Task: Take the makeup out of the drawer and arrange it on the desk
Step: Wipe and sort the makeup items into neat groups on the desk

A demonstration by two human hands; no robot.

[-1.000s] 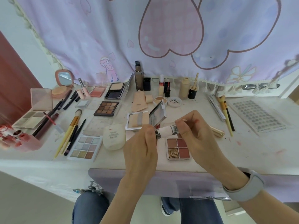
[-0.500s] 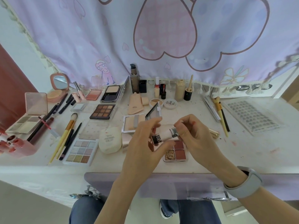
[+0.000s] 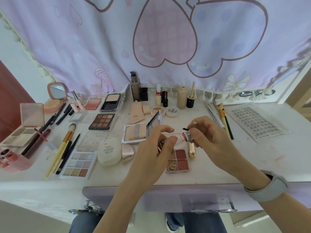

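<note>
Both hands, left hand (image 3: 155, 148) and right hand (image 3: 208, 133), grip a small white labelled tube (image 3: 182, 137) above the cluttered white table (image 3: 252, 158); placement step pending, requiring a free spot among the palettes.

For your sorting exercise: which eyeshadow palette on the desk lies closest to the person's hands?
The four-pan palette with reddish shades and a gold glitter pan, lying just under the left hand. Both nine-pan palettes lie farther left.
</note>
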